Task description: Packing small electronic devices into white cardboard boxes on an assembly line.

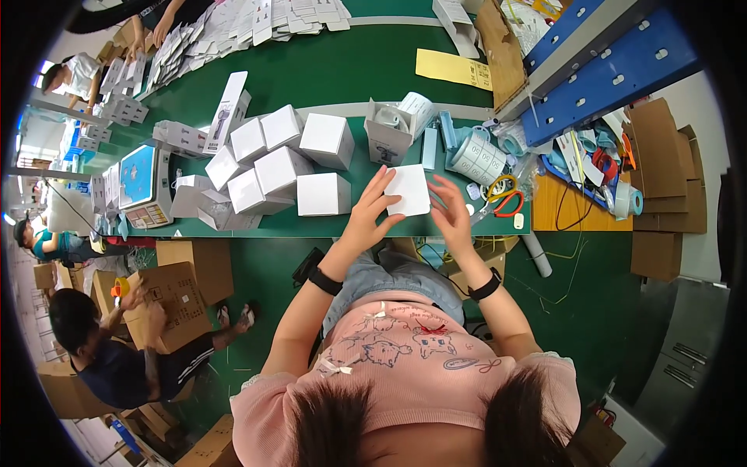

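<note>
A small white box (408, 190) stands at the table's front edge, between my two hands. My left hand (367, 218) has its fingers against the box's left side, one fingertip overlapping its face, the thumb held lower. My right hand (451, 215) is at the box's right side with its fingers apart; whether they touch it I cannot tell. Several closed white boxes (324, 194) are grouped to the left. Behind my hands stands an open printed carton (389, 134) with a roll-like item in its top.
Scissors (502, 198) and label rolls (476, 156) lie to the right, beside a blue perforated metal post (615, 66). A scale (138, 187) stands left on the green table (311, 82). Flat printed cartons (249, 23) cover the far side. A person (117, 350) handles a cardboard box (167, 307) at lower left.
</note>
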A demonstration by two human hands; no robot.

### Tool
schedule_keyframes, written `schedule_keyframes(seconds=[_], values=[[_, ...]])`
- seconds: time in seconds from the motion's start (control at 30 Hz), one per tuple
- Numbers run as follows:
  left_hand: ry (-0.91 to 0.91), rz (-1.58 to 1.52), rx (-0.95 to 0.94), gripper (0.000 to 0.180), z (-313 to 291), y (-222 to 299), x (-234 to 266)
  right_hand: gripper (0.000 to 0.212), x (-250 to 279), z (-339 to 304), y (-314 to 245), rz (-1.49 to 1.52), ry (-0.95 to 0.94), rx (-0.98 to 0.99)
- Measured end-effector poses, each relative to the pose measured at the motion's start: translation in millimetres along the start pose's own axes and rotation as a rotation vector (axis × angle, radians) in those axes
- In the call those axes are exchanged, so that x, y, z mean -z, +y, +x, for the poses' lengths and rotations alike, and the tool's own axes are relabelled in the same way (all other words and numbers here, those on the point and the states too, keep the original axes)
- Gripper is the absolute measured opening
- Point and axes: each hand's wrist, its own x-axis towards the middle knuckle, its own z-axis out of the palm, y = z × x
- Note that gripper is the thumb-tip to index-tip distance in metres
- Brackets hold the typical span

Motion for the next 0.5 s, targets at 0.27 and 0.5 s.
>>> schedule_keyframes(seconds=[0.27,0.5], values=[[-0.052,0.272,-0.018,0.038,7.0,5.1,-0.7,0.035,19.9,22.2,-2.6,-0.378,-0.246,0.25],[0.045,0.351,-0.06,0.042,-1.0,2.9,-18.5,0.032,19.4,19.6,6.3,-0.337,-0.198,0.311]])
